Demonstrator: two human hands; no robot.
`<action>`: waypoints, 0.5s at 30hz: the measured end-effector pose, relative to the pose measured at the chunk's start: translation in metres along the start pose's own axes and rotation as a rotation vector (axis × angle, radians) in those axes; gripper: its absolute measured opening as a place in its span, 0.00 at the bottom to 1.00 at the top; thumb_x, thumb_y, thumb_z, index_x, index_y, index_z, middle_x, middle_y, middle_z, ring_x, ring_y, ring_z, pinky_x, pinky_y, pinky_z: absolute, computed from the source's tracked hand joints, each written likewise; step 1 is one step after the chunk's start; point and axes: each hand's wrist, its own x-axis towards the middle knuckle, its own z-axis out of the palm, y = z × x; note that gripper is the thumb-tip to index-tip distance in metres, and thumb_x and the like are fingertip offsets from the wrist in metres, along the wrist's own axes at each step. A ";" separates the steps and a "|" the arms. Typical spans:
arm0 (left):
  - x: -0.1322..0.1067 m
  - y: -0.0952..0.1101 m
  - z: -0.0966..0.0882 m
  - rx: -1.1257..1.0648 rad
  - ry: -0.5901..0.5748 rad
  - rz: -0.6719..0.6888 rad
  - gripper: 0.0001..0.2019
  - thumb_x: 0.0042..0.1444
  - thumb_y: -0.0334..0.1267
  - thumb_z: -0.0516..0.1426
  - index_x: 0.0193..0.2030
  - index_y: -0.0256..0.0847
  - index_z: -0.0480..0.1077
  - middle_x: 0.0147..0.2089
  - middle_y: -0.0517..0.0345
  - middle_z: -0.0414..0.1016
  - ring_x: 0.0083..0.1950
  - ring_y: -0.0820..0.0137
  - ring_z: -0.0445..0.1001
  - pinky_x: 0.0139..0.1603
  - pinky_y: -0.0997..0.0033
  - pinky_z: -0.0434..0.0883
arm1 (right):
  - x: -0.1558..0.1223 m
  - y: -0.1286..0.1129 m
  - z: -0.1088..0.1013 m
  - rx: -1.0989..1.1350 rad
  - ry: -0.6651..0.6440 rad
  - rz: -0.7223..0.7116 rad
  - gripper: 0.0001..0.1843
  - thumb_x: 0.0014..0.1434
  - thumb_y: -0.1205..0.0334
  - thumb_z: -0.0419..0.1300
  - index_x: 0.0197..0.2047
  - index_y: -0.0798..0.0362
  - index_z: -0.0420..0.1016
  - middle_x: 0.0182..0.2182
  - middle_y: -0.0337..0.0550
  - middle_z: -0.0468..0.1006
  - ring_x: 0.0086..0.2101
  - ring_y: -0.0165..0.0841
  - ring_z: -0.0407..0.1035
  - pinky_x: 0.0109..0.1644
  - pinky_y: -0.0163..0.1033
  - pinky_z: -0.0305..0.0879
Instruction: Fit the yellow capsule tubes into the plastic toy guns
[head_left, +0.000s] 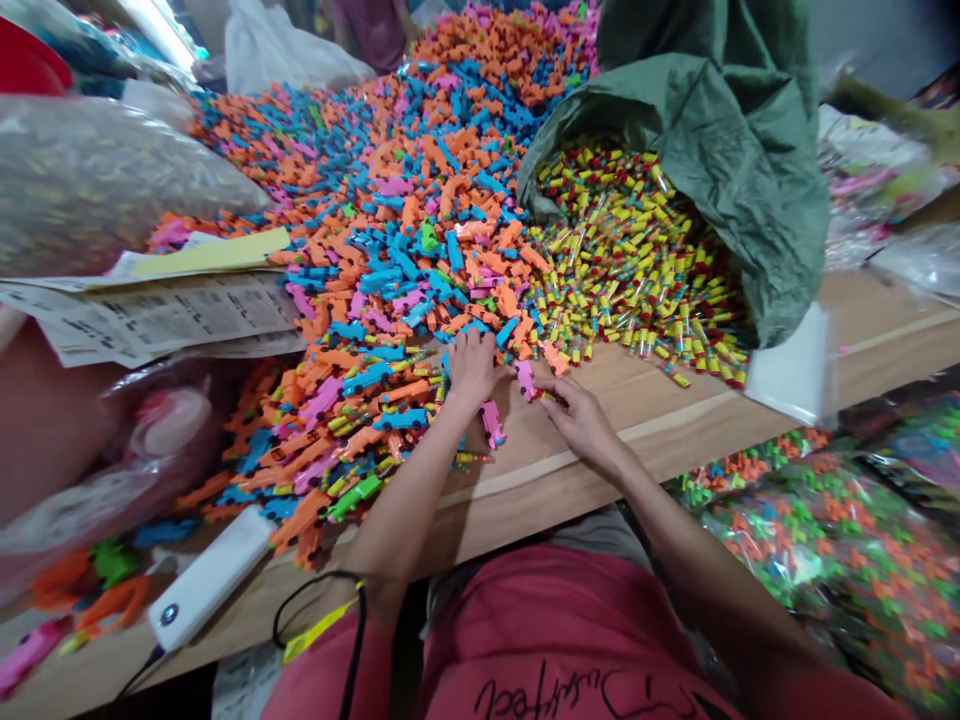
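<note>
My left hand is at the near edge of a heap of small plastic toy cars in orange, blue and pink. Its fingers curl down beside a blue toy car, and what they grip is hidden. Its thumb points toward a pink toy car between the two hands. My right hand pinches at that pink car, with a bit of yellow and red showing by the fingertips. Another pink toy car lies on the wooden table below my left hand.
A green sack spills small yellow-and-red capped tubes at the right. Paper sheets and a clear bag stand left. A white corded device lies near the front edge. Bagged toys sit below right.
</note>
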 end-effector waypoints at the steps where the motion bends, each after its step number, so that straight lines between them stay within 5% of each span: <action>1: 0.000 0.000 0.000 -0.014 0.002 0.003 0.20 0.60 0.47 0.67 0.53 0.39 0.74 0.57 0.38 0.72 0.61 0.45 0.68 0.59 0.51 0.67 | -0.001 0.000 0.000 0.000 0.001 0.000 0.16 0.68 0.61 0.57 0.56 0.50 0.78 0.50 0.48 0.79 0.49 0.41 0.73 0.56 0.45 0.68; 6: -0.012 -0.010 -0.003 -0.314 0.118 -0.024 0.13 0.65 0.29 0.56 0.54 0.37 0.75 0.53 0.42 0.78 0.56 0.54 0.75 0.58 0.55 0.70 | -0.002 0.003 -0.002 0.000 0.018 0.035 0.15 0.69 0.58 0.57 0.56 0.48 0.78 0.49 0.48 0.78 0.49 0.41 0.73 0.55 0.46 0.68; 10: -0.041 -0.012 -0.011 -0.717 0.270 -0.150 0.11 0.67 0.38 0.56 0.49 0.38 0.77 0.45 0.49 0.80 0.47 0.60 0.77 0.51 0.61 0.73 | 0.002 -0.001 0.001 0.067 0.089 0.053 0.15 0.70 0.55 0.58 0.56 0.47 0.78 0.51 0.48 0.78 0.50 0.41 0.73 0.55 0.46 0.69; 15: -0.078 0.005 -0.020 -1.133 0.105 -0.258 0.14 0.65 0.43 0.57 0.52 0.39 0.76 0.46 0.52 0.82 0.42 0.67 0.79 0.45 0.67 0.76 | 0.007 -0.006 0.011 0.284 0.146 0.118 0.18 0.70 0.51 0.58 0.58 0.49 0.76 0.56 0.47 0.78 0.50 0.37 0.74 0.57 0.44 0.70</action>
